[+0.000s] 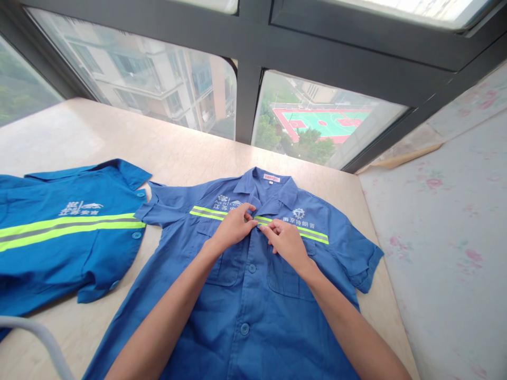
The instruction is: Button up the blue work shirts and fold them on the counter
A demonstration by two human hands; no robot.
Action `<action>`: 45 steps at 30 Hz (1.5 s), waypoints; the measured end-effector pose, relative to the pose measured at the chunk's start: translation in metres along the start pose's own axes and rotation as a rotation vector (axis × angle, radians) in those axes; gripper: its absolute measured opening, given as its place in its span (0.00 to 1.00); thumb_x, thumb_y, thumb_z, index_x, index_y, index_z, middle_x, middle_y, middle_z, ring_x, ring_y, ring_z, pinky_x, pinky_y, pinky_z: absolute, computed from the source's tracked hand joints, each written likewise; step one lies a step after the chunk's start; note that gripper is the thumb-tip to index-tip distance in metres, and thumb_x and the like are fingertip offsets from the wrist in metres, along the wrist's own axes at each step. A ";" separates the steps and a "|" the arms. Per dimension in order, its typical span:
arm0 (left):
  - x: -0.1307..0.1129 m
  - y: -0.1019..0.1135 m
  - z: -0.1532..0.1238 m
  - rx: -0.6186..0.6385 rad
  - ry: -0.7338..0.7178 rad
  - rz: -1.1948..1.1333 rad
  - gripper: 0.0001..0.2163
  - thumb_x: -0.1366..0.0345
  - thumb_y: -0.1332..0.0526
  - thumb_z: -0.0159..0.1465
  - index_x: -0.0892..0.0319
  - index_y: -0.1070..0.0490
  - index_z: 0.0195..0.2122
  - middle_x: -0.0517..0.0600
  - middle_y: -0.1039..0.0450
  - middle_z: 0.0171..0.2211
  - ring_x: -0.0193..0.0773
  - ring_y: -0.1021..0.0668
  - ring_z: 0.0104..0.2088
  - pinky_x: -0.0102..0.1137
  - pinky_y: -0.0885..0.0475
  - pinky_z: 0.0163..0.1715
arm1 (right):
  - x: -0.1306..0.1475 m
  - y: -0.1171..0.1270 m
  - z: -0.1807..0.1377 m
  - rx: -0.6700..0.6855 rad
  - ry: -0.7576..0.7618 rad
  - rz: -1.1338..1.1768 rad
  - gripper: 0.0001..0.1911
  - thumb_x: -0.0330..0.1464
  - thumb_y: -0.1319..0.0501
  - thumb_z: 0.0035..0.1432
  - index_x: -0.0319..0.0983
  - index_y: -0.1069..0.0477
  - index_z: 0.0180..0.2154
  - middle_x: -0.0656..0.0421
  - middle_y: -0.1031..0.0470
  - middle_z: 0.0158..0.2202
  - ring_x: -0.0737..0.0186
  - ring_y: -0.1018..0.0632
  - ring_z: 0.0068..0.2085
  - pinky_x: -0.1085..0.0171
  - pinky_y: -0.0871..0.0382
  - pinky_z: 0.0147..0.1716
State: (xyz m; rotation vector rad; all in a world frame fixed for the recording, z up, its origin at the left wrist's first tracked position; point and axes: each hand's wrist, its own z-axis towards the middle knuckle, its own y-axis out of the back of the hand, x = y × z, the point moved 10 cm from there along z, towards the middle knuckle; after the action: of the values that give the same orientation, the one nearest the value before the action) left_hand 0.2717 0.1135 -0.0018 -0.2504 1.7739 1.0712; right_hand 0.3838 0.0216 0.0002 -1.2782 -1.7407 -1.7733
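A blue short-sleeved work shirt (222,327) lies face up and spread out, its collar towards the window. A yellow-green reflective stripe with a grey middle crosses its chest. My left hand (234,226) pinches the front placket at the stripe. Close beside it, my right hand (285,240) pinches the other side of the placket near a button, which the fingertips partly cover. Lower on the front, a button (252,268) and another button (244,329) are visible. White lettering and logos mark both sides of the chest; my left hand covers part of the left one.
A second, brighter blue shirt (43,264) lies to the left, its edge meeting the first shirt's sleeve. A grey curved tube (37,330) is at lower left. Dark window frames (247,100) rise behind the pale sill (178,132); a flowered wall (447,237) bounds the right.
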 end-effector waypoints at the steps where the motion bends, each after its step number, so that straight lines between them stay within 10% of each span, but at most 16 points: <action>1: -0.002 0.002 -0.001 -0.005 -0.009 0.037 0.15 0.69 0.37 0.58 0.59 0.29 0.48 0.47 0.23 0.30 0.39 0.22 0.31 0.32 0.28 0.35 | 0.004 0.005 0.001 -0.033 0.045 -0.063 0.16 0.43 0.42 0.62 0.41 0.30 0.27 0.63 0.27 0.19 0.65 0.25 0.19 0.68 0.34 0.23; 6: -0.020 0.014 -0.004 -0.162 -0.221 0.311 0.16 0.67 0.37 0.61 0.59 0.30 0.51 0.56 0.26 0.47 0.45 0.22 0.45 0.39 0.27 0.47 | 0.022 0.026 0.003 -0.216 0.372 -0.330 0.18 0.43 0.45 0.66 0.38 0.26 0.46 0.50 0.22 0.44 0.53 0.23 0.47 0.56 0.30 0.48; 11: -0.023 -0.009 -0.006 -0.147 -0.415 0.554 0.21 0.57 0.46 0.69 0.61 0.35 0.60 0.60 0.37 0.63 0.49 0.37 0.65 0.45 0.39 0.62 | 0.003 0.010 0.012 -0.186 0.407 -0.617 0.30 0.47 0.50 0.68 0.35 0.38 0.62 0.44 0.41 0.66 0.47 0.40 0.66 0.47 0.45 0.63; 31: -0.013 -0.014 -0.005 -0.149 -0.313 0.686 0.28 0.51 0.53 0.71 0.63 0.44 0.67 0.60 0.45 0.67 0.48 0.42 0.68 0.45 0.48 0.67 | -0.017 0.002 0.023 -0.088 0.335 -0.746 0.33 0.50 0.55 0.68 0.40 0.48 0.68 0.50 0.51 0.70 0.50 0.48 0.70 0.46 0.56 0.66; 45: -0.012 0.012 -0.005 -0.412 -0.297 0.547 0.22 0.56 0.51 0.70 0.68 0.35 0.57 0.67 0.32 0.57 0.52 0.32 0.61 0.46 0.37 0.59 | -0.018 0.001 0.026 -0.075 0.322 -0.794 0.34 0.50 0.57 0.68 0.39 0.48 0.68 0.52 0.52 0.71 0.52 0.49 0.70 0.48 0.57 0.67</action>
State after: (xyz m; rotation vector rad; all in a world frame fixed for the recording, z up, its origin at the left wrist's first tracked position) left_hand 0.2667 0.1137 0.0150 0.1566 1.3674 1.7678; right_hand 0.4035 0.0394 -0.0171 -0.2595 -2.1467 -2.2903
